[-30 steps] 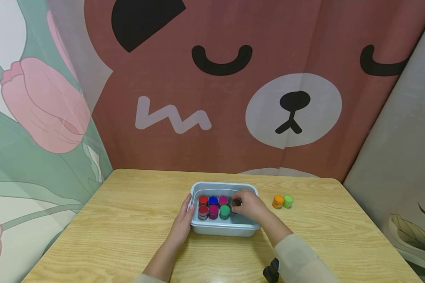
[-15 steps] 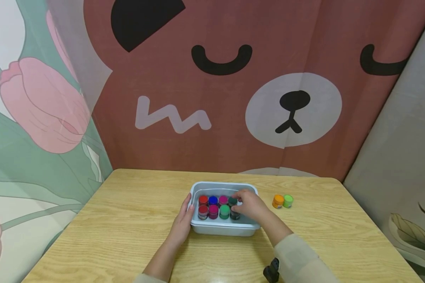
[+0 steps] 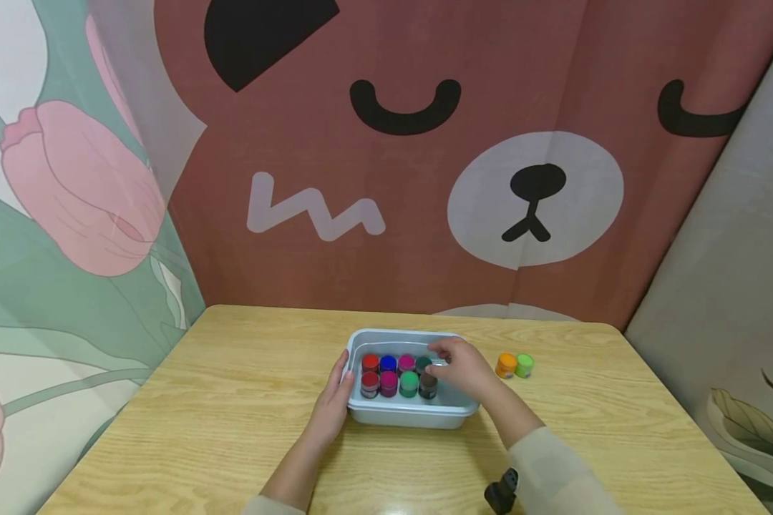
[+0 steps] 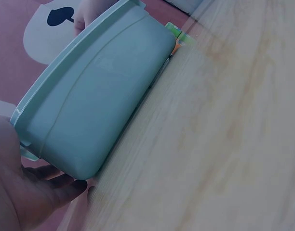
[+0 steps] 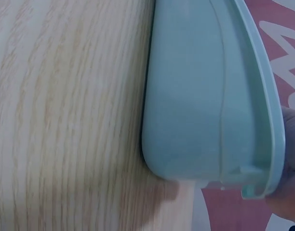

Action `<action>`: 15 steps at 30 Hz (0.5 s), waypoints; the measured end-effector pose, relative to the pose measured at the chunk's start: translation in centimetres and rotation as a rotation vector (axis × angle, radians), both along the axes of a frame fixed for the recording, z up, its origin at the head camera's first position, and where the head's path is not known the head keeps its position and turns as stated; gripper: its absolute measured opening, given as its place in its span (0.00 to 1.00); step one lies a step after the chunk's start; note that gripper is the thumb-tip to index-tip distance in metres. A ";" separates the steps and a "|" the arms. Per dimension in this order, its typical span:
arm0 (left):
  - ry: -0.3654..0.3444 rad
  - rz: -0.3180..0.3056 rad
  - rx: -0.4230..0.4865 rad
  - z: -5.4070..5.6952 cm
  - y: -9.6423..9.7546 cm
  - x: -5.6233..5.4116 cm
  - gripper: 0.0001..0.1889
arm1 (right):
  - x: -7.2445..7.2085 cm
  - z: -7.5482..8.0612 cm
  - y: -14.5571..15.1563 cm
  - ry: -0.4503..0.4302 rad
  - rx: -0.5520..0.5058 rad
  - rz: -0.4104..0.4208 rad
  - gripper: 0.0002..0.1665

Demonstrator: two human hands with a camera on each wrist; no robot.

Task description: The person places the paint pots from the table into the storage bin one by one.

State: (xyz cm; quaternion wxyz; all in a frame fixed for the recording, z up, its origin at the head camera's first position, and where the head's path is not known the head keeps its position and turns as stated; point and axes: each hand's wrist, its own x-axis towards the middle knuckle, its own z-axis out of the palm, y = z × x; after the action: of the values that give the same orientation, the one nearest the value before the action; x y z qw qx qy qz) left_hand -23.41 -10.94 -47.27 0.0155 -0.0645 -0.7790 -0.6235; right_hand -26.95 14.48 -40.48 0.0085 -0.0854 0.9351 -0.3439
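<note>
In the head view, a pale blue plastic box [image 3: 412, 417] stands on the table with two rows of small lidded jars inside. The jars have red [image 3: 370, 384], blue [image 3: 388, 363], magenta [image 3: 389, 383], green [image 3: 409, 384], dark green [image 3: 423, 365] and dark brown [image 3: 428, 387] lids. My left hand [image 3: 331, 408] grips the box's left end; the left wrist view has its fingers [image 4: 60, 185] against the end wall. Over the box's right part is my right hand [image 3: 462, 366], thumb and fingers parted and holding nothing, close to the dark-lidded jars. The right wrist view shows only part of that hand behind the rim.
To the right of the box, an orange jar [image 3: 506, 365] and a light green jar [image 3: 524, 365] stand side by side on the wooden table [image 3: 245, 400]. Behind the table hangs a bear-print curtain [image 3: 419, 179]. A black device [image 3: 501, 492] sits by the right sleeve.
My right hand has let go of the brown-lidded jar, which now stands in the front row, and has drawn slightly back to the right. My left hand stays at the box.
</note>
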 end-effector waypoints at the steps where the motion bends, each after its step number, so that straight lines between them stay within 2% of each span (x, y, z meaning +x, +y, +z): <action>1: 0.000 -0.001 -0.001 0.0 0.0 0.0 0.30 | 0.0 0.1 0.2 0.001 -0.014 -0.006 0.21; 15: 0.021 -0.005 -0.002 0.3 0.1 0.3 0.29 | 0.3 0.7 3.9 0.077 -0.161 -0.064 0.25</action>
State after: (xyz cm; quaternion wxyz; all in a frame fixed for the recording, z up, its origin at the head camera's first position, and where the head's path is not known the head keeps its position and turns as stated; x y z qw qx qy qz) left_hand -23.14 -10.82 -46.99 0.0221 -0.0730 -0.7793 -0.6219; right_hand -26.65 18.40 -39.78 -0.0452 -0.0691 0.9063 -0.4145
